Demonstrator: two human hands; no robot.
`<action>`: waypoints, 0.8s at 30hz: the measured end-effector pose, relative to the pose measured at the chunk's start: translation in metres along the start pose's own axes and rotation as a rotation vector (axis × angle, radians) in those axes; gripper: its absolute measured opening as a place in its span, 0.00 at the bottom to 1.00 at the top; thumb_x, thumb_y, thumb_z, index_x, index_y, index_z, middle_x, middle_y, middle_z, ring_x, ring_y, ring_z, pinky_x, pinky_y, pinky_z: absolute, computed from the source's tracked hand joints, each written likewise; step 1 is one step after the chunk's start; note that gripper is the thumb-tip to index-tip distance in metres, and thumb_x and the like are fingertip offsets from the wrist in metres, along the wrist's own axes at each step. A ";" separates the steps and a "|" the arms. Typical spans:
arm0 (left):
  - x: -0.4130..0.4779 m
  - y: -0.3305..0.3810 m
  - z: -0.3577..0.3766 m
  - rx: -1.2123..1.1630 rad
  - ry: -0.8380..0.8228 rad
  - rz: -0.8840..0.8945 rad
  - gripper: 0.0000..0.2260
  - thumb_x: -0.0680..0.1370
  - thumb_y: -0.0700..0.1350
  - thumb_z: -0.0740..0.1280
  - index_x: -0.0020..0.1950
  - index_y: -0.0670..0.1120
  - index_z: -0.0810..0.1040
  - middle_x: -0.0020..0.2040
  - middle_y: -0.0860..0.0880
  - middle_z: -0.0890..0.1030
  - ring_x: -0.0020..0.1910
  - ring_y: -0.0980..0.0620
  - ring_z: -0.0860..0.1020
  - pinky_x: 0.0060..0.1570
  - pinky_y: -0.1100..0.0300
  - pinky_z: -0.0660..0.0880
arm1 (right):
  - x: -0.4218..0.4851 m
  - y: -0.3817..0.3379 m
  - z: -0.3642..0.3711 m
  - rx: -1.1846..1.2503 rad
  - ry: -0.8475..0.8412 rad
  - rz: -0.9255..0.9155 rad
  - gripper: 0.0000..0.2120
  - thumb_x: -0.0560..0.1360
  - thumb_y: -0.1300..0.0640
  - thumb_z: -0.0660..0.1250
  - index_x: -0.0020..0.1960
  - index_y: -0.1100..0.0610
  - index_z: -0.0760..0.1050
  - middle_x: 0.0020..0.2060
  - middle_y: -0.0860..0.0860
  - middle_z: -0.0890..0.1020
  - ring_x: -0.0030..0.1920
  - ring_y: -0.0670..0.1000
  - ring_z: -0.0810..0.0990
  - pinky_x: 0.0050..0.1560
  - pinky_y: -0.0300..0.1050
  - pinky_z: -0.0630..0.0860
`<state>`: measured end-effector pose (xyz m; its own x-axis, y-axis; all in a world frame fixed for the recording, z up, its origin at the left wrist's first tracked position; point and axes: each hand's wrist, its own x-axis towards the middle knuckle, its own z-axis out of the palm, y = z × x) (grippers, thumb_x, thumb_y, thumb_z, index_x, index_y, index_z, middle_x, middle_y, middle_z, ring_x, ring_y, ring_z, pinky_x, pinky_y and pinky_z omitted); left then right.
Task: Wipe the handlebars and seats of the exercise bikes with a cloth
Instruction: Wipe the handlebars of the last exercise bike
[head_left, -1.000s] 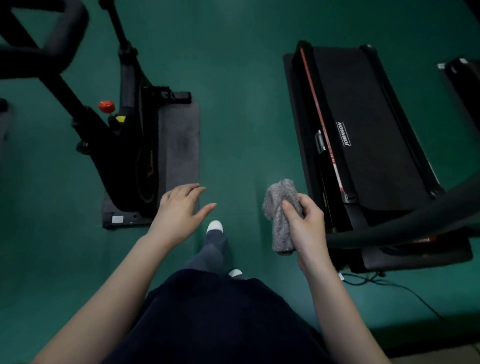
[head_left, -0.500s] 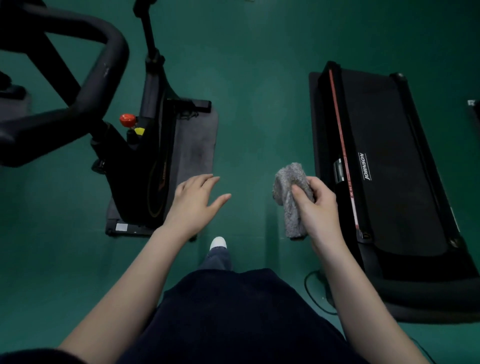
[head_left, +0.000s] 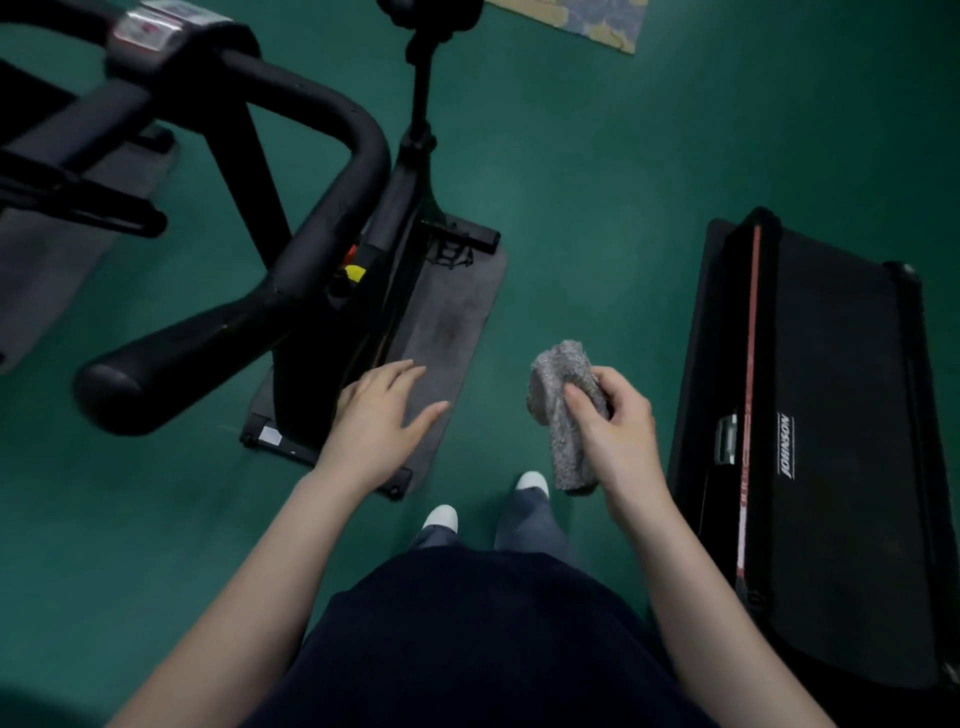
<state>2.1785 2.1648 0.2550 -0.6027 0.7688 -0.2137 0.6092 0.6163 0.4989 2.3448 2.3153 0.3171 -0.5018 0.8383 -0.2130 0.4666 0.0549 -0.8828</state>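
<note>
A black exercise bike stands at the left, and its curved black handlebar (head_left: 322, 228) loops toward me, ending in a rounded grip at the lower left. The seat post (head_left: 420, 88) rises at the top centre; the seat itself is cut off by the frame's edge. My right hand (head_left: 613, 431) grips a crumpled grey cloth (head_left: 563, 415) in the air between the bike and a treadmill. My left hand (head_left: 382, 423) hovers with straight, spread fingers over the bike's base, to the right of the handlebar, touching nothing.
A grey mat (head_left: 447, 322) lies under the bike on the green floor (head_left: 587, 171). A black treadmill (head_left: 831, 441) lies flat at the right. Another mat and machine frame (head_left: 62, 182) are at the far left. A patterned rug corner (head_left: 587, 21) shows at the top.
The view has moved forward and tilted up, so the handlebar now fills the left side and sits much nearer. Both hands keep their poses; the cloth stays in my right hand.
</note>
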 end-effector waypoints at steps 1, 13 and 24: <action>0.003 0.002 0.001 0.004 0.006 -0.007 0.27 0.78 0.59 0.60 0.72 0.47 0.67 0.72 0.50 0.68 0.72 0.50 0.62 0.70 0.52 0.58 | 0.007 -0.001 0.002 -0.001 -0.019 -0.003 0.03 0.76 0.62 0.65 0.44 0.56 0.77 0.36 0.50 0.80 0.40 0.51 0.77 0.46 0.51 0.75; 0.064 0.058 0.017 -0.022 0.090 -0.267 0.28 0.78 0.64 0.54 0.75 0.51 0.62 0.74 0.54 0.62 0.74 0.54 0.57 0.73 0.54 0.51 | 0.139 -0.018 -0.026 -0.015 -0.308 -0.097 0.06 0.76 0.59 0.65 0.43 0.50 0.77 0.36 0.46 0.81 0.39 0.48 0.78 0.42 0.48 0.74; 0.123 0.132 0.029 -0.033 0.189 -0.457 0.28 0.78 0.64 0.54 0.75 0.52 0.62 0.74 0.55 0.64 0.74 0.55 0.57 0.72 0.57 0.50 | 0.263 -0.022 -0.070 -0.008 -0.456 -0.131 0.06 0.76 0.60 0.65 0.43 0.51 0.77 0.36 0.46 0.81 0.39 0.48 0.78 0.44 0.49 0.75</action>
<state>2.1995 2.3454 0.2700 -0.8892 0.3751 -0.2619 0.2462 0.8749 0.4171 2.2535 2.5720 0.3098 -0.8247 0.5001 -0.2641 0.3828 0.1497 -0.9116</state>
